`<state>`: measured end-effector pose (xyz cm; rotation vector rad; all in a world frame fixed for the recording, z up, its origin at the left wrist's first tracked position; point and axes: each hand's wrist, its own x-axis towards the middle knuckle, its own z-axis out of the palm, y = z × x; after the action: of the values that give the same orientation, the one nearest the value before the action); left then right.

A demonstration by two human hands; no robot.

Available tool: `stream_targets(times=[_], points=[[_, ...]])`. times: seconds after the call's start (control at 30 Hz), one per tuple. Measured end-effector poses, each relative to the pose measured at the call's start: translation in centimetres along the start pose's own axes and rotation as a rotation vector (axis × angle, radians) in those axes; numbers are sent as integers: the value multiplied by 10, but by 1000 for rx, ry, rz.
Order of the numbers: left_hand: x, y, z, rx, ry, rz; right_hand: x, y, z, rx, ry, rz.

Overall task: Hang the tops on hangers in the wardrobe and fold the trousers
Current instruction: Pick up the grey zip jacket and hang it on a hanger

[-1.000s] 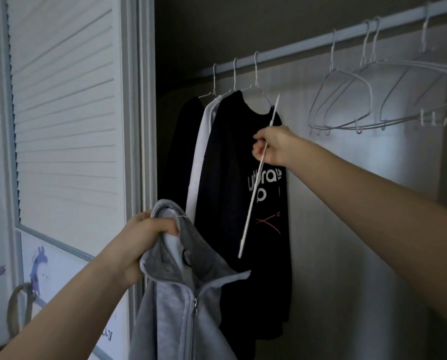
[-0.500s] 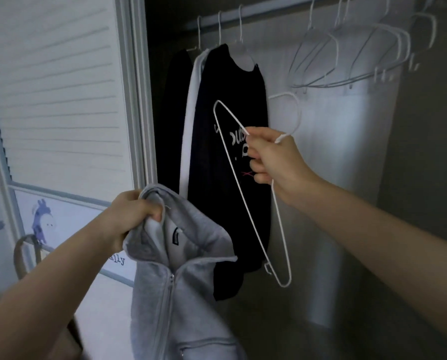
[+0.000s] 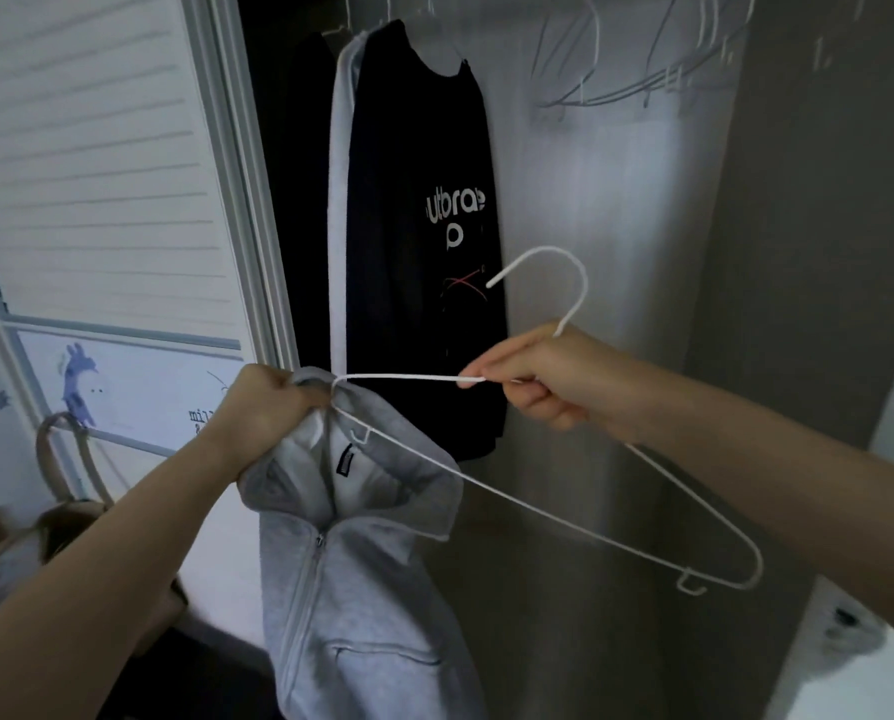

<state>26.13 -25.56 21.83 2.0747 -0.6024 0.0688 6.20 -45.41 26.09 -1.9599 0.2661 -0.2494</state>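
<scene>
While our left hand [image 3: 265, 407] is gripping the collar of the grey zip-up hoodie [image 3: 362, 563] hanging below it, our right hand [image 3: 554, 387] is pinching the white wire hanger [image 3: 564, 522], whose near tip is touching the collar beside our left fingers.

Hanger [image 3: 538, 504] swung down flat by right hand [image 3: 554, 379]; its tip now inside hoodie [image 3: 362, 563] collar.

My head camera looks forward and down, close on my hands, facing the open wardrobe [image 3: 616, 226].
</scene>
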Motion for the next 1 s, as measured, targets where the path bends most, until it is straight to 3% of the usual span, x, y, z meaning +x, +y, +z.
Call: stream_targets(times=[0.13, 0.3, 0.43, 0.57, 0.67, 0.73, 0.87, 1.0], points=[[-8, 13, 12, 253, 80, 148, -5, 7, -4, -38, -54, 58], [-35, 39, 43, 335, 39, 385, 1, 20, 20, -127, -14, 27], [-52, 61, 60, 119, -54, 400, 7, 36, 43, -221, 19, -38], [-64, 84, 59, -56, -126, 396, 9, 44, 53, -39, 196, -107], [-60, 93, 39, -80, -293, 306, 0, 34, 32, 267, 317, -118], [-56, 93, 21, -90, -364, 300, -11, 27, 19, 321, 357, -180], [-53, 89, 15, 418, -159, 806, -29, 17, 8, 501, 360, -261], [-61, 95, 30, 420, -110, 835, -30, 13, 0, 430, 348, -343]])
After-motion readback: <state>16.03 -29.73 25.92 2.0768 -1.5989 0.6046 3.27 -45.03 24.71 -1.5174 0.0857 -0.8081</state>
